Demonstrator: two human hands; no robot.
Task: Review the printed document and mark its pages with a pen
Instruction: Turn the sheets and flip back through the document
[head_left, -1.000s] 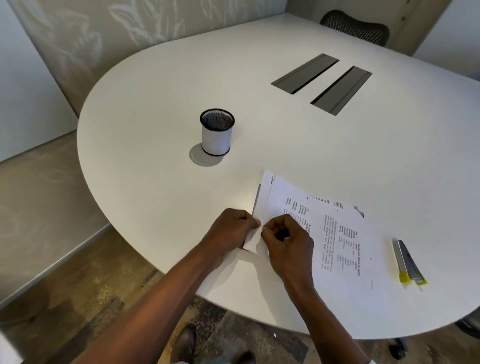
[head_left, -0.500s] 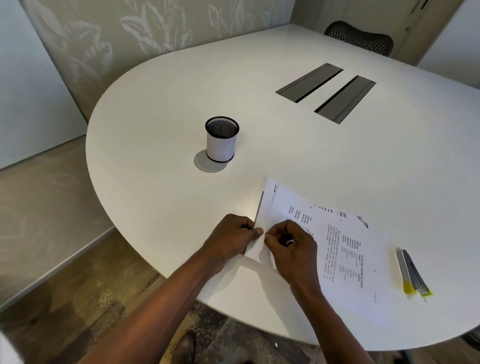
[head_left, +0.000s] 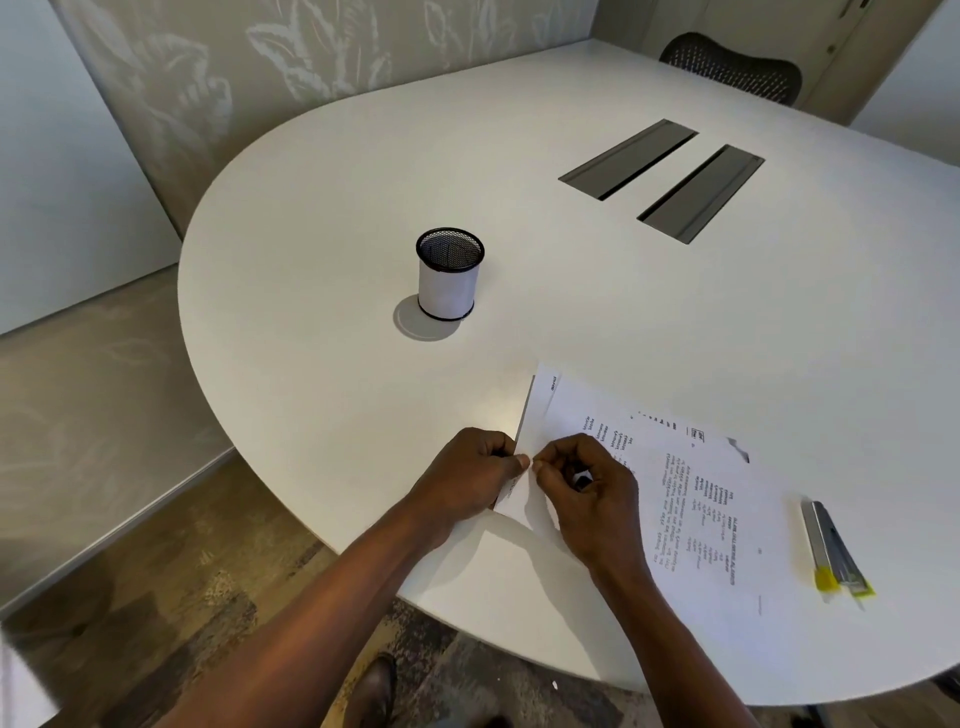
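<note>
The printed document, a thin stack of white pages with black text, lies on the white table near its front edge. My left hand pinches the stack's left edge between thumb and fingers. My right hand is curled right beside it, fingertips on the same edge, thumb nearly touching the left thumb. A small dark thing shows inside the right fist; I cannot tell what it is. Two grey pens with yellow ends lie side by side to the right of the pages.
A black mesh pen cup with a white sleeve stands behind the pages, to the left. Two grey cable slots are set into the table's middle. A dark mesh chair stands at the far side. The table's curved edge runs under my forearms.
Both hands stay on the document's left edge, their thumbs now a little closer together. The view has shifted slightly; the pages and pens have not moved.
</note>
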